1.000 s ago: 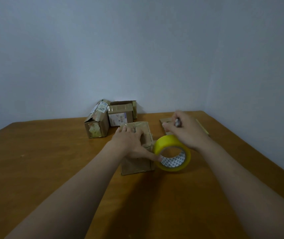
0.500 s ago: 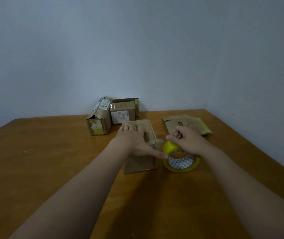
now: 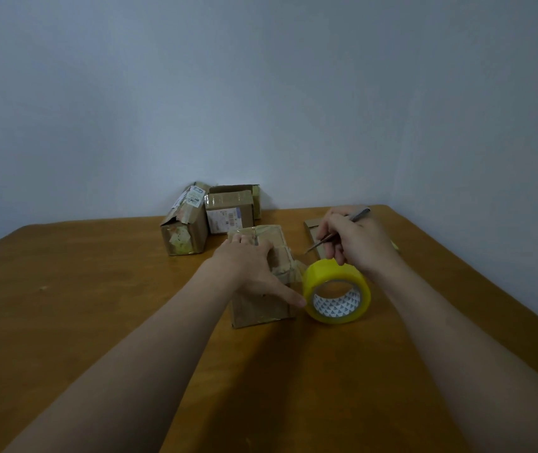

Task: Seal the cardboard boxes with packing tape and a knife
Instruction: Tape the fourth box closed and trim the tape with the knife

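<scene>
One cut looks due: your left hand spreads fingers on the box, your right hand pinches the knife; slice beside the tape roll.

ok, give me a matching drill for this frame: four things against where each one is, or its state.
Things:
1 tape roll
2 knife
3 near box
4 back boxes

Places or states:
a) far end of the table, by the wall
b) under the left hand
c) gripped in the right hand
d) yellow, just right of the near box

Pairs: 1-d, 2-c, 3-b, 4-a
</scene>
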